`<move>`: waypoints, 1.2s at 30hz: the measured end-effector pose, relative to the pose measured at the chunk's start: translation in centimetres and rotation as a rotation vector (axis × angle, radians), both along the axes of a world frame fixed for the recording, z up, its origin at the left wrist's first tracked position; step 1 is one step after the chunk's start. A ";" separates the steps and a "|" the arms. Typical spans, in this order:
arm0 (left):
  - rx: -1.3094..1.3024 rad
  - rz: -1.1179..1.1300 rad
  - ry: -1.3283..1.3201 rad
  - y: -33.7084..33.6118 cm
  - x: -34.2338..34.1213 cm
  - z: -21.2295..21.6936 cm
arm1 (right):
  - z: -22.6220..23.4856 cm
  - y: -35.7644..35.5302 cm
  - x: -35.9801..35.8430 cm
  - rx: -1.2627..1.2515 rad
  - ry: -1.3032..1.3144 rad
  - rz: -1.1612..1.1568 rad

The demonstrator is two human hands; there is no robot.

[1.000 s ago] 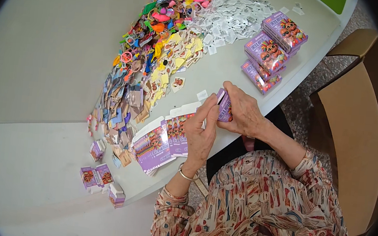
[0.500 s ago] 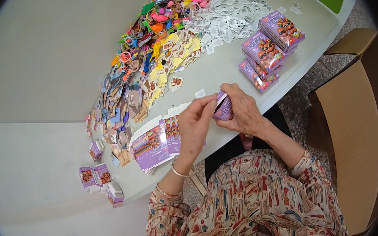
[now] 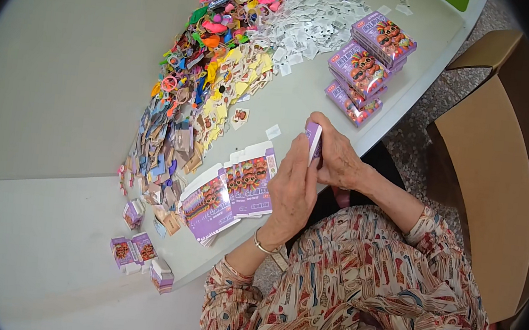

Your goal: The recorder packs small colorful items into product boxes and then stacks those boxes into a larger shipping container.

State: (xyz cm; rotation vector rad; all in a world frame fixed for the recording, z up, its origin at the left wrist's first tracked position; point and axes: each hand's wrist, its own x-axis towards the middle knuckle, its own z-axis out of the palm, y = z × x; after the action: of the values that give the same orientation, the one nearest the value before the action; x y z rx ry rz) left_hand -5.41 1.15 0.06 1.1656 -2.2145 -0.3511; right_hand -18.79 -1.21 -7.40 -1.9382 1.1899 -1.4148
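A small purple box (image 3: 314, 135) is held upright between my two hands, above the front edge of the table. My left hand (image 3: 291, 190) lies along its left side with the fingers stretched upward and pressed to it. My right hand (image 3: 341, 156) wraps the other side, thumb and fingers round the box, and hides much of it. Flat printed purple cartons (image 3: 212, 206) lie in overlapping stacks left of my left hand. Beyond my right hand stand stacked finished-looking purple boxes (image 3: 361, 69) with cartoon figures. A single white slip (image 3: 272, 132) lies near the held box.
Along the table's far side run heaps of colourful small toys (image 3: 211, 27), white packets (image 3: 311, 25), yellow-and-white cards (image 3: 227, 87) and brownish packets (image 3: 163, 148). Several small purple boxes (image 3: 161, 275) stand at the lower left. A large brown cardboard box (image 3: 487, 188) is at the right.
The box's open end, with a dark gap showing before, now appears closed. My left hand has gone from pinching at its top to lying flat along its side.
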 end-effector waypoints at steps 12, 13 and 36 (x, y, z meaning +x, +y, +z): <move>-0.328 -0.061 -0.146 -0.3 0.1 -1.2 | 0.2 -0.3 -1.3 -0.011 -0.077 0.130; -0.327 -0.063 -0.146 -0.3 0.1 -1.4 | -0.3 -0.2 -1.2 -0.030 -0.057 0.103; -0.173 0.034 0.019 -1.2 2.8 -2.0 | 1.2 -0.1 -0.3 -0.216 0.147 -0.135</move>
State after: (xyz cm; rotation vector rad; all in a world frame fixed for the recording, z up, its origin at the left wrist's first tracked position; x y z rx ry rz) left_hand -2.57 -0.10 -1.90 1.0997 -2.1585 -0.1528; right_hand -19.06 -1.35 -6.15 -2.1776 1.3020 -1.5475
